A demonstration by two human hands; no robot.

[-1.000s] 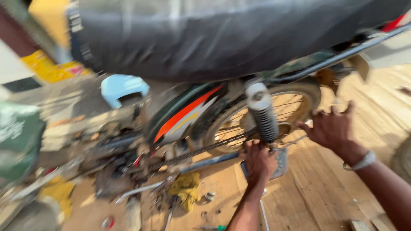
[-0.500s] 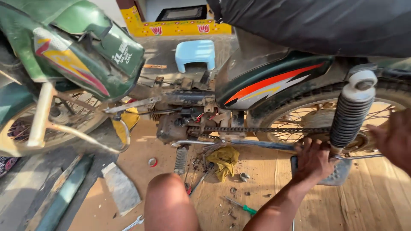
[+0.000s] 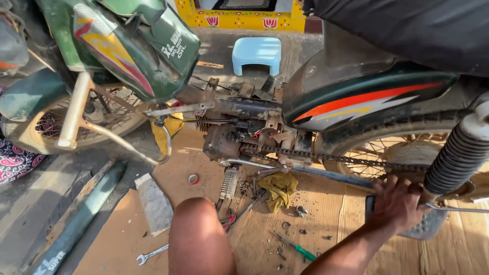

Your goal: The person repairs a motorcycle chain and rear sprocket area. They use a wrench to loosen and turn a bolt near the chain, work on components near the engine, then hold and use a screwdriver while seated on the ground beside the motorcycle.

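Below, our notes line by line, each place given from the rear wheel of the motorcycle.

Left hand: our left hand sits just under the rear wheel's lower rim, fingers curled shut around a thin metal rod beside the footrest.

Right hand: we cannot see it in the head view, so we cannot tell how it stands.

Footrest: a grey, studded plate, directly below the rear wheel, partly under our hand.

Shock absorber: a black ribbed shock absorber crosses the wheel's right side, tilted.

Chain: the drive chain runs left from the rear wheel to the engine.

Yellow rag: the crumpled yellow rag lies on the cardboard floor, left of the wheel and below the chain.

Screwdriver: a green-handled screwdriver lies lower left of the wheel, near our forearm.

Wrench: a small wrench lies far left of the wheel, beside our knee.

Stool: a light blue stool stands well above and left of the wheel, behind the engine.

Second motorcycle: a green motorcycle leans far left of the wheel.
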